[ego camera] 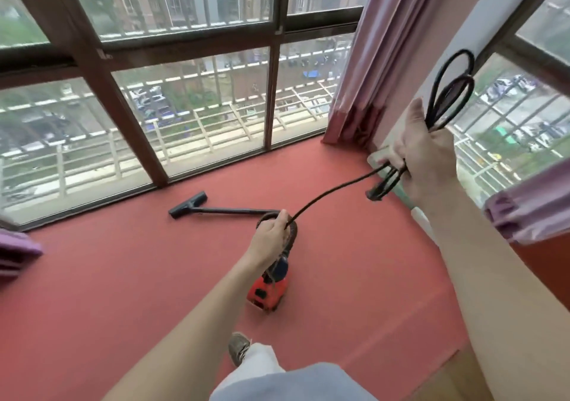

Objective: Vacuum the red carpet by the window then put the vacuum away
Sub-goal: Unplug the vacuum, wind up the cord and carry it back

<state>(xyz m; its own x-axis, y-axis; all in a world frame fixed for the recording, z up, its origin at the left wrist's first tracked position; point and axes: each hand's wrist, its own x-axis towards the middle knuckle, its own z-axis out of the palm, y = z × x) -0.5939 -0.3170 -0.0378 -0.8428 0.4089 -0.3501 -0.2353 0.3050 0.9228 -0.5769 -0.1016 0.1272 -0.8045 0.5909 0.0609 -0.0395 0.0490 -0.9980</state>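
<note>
A small red canister vacuum (267,289) stands on the red carpet (123,277) below my arms. Its black hose (293,234) curves up to a black wand (228,211) that lies flat, with the floor nozzle (188,205) near the window. My right hand (422,153) grips a looped bundle of the black power cord (450,98), loops sticking up above the fist and the plug (374,194) hanging below. One strand of cord (327,192) runs from that hand down to my left hand (271,237), which pinches it above the hose.
Floor-to-ceiling windows (185,107) with dark frames border the carpet at the far side and right. Pink curtains (361,61) hang in the corner and at the right edge (530,206). My shoe (238,348) and trouser leg stand behind the vacuum. Wood floor (453,379) begins at bottom right.
</note>
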